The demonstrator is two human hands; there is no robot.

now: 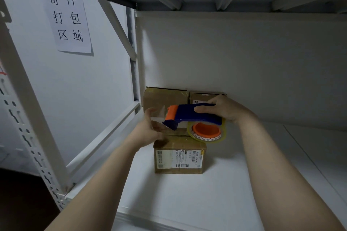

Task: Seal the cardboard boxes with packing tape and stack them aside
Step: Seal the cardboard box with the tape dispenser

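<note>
White shelf (187, 202) holds two rear cardboard boxes (163, 99) at its back edge and one front box (178, 159) mid-shelf. Right hand (225, 110) fingers grip the single tape dispenser (187, 114) above it; left hand (150, 131) fingers are spread open.

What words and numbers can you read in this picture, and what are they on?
"寄件 打包 区域": on the paper sign stuck to the wall, in three rows.
"T098": this seems to be on the label of the front box. The label's other print and barcodes are too small to read.
Tape roll: there are red marks around its orange middle, too blurred to read.
</note>
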